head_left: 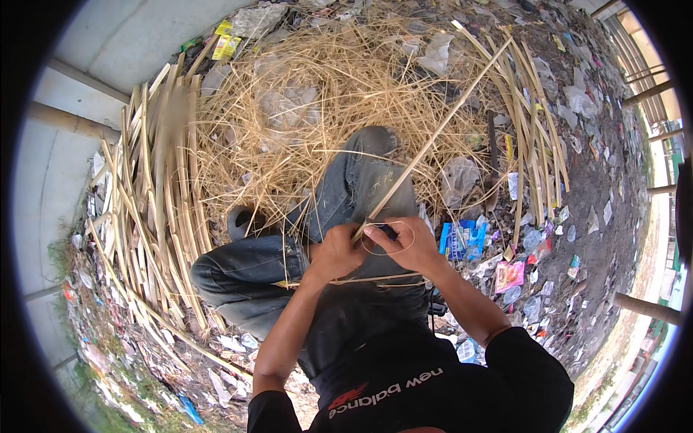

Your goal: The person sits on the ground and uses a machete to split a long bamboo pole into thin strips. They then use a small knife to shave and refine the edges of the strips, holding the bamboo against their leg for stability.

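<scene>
I sit on the ground with my knees drawn up in grey jeans. My left hand (336, 252) grips the near end of a long pale bamboo strip (433, 137) that runs up and to the right over my knee. My right hand (401, 242) holds a small dark-handled knife (384, 231) against the strip's near end, right beside the left hand. A thin curl of shaving loops around my right hand. Another thin sliver (361, 280) lies across my lap below both hands.
A stack of split bamboo strips (155, 195) lies to my left, another bundle (530, 123) to my right. Dry straw-like shavings (325, 94) are heaped ahead. Plastic wrappers and litter (505, 267) cover the dirt on the right. A concrete wall (94, 72) stands at the left.
</scene>
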A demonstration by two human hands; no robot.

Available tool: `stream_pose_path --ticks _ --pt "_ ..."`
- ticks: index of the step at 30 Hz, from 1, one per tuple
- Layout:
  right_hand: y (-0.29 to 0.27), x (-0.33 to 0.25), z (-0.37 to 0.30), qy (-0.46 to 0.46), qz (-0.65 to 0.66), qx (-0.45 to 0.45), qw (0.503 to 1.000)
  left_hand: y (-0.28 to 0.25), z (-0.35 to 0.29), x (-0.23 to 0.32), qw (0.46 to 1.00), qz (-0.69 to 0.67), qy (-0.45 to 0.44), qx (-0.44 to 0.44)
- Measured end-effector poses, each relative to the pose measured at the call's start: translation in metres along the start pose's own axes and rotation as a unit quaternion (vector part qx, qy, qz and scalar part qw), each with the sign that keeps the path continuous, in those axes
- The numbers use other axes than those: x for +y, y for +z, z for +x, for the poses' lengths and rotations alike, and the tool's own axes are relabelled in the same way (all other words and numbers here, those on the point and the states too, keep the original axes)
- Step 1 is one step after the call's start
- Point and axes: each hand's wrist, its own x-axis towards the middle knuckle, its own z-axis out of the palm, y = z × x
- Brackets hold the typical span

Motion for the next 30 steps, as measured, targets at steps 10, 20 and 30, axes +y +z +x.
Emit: stream_pose_path --ticks 10,20,30 --pt "0.012 0.008 0.006 -0.115 0.152 0.176 0.966 -0.024 -0.012 0.025 0.951 -0.277 -0.084 -0.107" --pt "0.016 0.014 0.01 -0.079 0.042 0.149 0.985 -0.022 -0.009 0.017 0.92 -0.348 -0.152 -0.098" --pt "-0.021 0.019 -0.016 -0.051 0.1 0.083 0.99 -0.013 0.009 0.005 0.854 -0.459 -0.212 -0.118"
